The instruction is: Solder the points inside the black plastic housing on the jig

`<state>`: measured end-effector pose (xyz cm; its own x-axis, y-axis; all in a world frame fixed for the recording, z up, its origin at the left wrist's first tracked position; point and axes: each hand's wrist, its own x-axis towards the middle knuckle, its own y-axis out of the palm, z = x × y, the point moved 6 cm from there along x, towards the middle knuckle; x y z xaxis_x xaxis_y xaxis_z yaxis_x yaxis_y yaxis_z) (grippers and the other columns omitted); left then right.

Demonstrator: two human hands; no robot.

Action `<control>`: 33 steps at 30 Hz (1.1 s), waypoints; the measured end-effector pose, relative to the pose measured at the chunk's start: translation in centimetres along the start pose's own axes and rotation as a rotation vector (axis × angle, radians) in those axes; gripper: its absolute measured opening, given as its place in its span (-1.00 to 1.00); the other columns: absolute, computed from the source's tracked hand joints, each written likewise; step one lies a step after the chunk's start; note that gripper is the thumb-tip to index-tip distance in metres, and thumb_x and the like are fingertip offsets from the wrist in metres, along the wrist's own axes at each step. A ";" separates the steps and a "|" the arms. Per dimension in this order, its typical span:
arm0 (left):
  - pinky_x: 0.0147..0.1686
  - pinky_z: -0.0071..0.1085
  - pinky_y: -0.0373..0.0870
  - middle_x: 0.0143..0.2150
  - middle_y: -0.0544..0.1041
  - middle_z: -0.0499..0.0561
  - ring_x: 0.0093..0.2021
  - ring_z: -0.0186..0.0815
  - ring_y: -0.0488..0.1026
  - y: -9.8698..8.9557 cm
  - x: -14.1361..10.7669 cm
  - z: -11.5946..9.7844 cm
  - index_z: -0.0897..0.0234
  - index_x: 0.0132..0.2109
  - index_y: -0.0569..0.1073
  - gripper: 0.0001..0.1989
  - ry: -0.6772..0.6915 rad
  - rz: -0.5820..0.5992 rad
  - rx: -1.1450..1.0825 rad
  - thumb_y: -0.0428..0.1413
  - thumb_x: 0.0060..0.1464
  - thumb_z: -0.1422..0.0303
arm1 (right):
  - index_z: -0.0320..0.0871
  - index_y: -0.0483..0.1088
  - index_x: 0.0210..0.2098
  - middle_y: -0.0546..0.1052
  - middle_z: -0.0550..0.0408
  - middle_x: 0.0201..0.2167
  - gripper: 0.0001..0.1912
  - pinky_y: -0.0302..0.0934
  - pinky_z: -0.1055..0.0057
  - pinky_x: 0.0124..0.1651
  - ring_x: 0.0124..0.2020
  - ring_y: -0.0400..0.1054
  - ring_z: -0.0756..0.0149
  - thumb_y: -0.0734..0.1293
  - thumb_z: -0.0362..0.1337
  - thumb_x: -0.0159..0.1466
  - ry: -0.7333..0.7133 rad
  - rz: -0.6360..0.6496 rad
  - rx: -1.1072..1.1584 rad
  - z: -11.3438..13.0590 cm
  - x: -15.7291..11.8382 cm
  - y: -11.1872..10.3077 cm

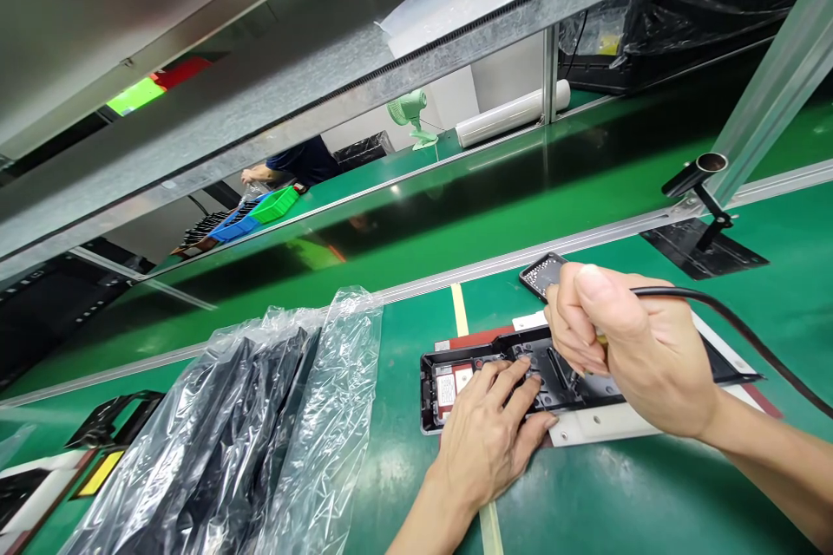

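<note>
A long black plastic housing (540,368) lies on a white and dark-red fixture (608,425) on the green bench. Across its near edge rests my left hand (488,425), fingers stretched into the housing and thumb at the near side. My right hand (625,347) is closed in a fist above the housing's middle, around a corded hand tool. A black cable (735,302) runs from that fist to the right. The fingers hide most of the tool, so its exact kind and tip do not show. Just behind the fist sits a small black tray (540,276) with tiny pieces.
Clear plastic bags (260,434) with black parts lie left. A metal tube holder (695,175) on a black plate stands right. A metal shelf (292,117) crosses overhead. Beyond are a green fan (409,110), blue and green bins (273,204), and another person's hand (257,174).
</note>
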<state>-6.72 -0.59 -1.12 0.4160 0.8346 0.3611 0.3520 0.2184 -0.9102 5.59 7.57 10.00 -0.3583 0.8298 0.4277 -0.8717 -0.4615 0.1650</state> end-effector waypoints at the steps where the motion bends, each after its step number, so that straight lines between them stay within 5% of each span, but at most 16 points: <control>1: 0.07 -0.09 0.55 0.25 0.47 0.11 0.12 -0.08 0.43 0.0 0.0 0.0 0.30 0.20 0.45 -0.62 0.001 -0.001 -0.001 0.07 0.38 0.19 | -0.14 0.12 -0.58 0.18 0.22 -0.67 -0.48 0.01 0.44 -0.58 -0.62 0.05 0.49 0.16 -0.08 0.48 -0.001 -0.001 -0.004 0.0 0.0 0.0; 33: 0.07 -0.09 0.56 0.24 0.48 0.14 0.11 -0.10 0.44 -0.2 0.1 -0.2 0.31 0.19 0.45 -0.62 0.000 -0.003 0.002 0.07 0.38 0.19 | -0.12 0.13 -0.57 0.18 0.20 -0.66 -0.50 -0.01 0.39 -0.57 -0.61 0.05 0.45 0.15 -0.10 0.48 0.010 0.004 0.003 0.0 0.0 -0.1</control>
<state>-6.62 -0.61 -0.81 0.4153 0.8337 0.3639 0.3516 0.2218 -0.9095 5.75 7.60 10.00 -0.3654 0.8308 0.4199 -0.8690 -0.4661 0.1660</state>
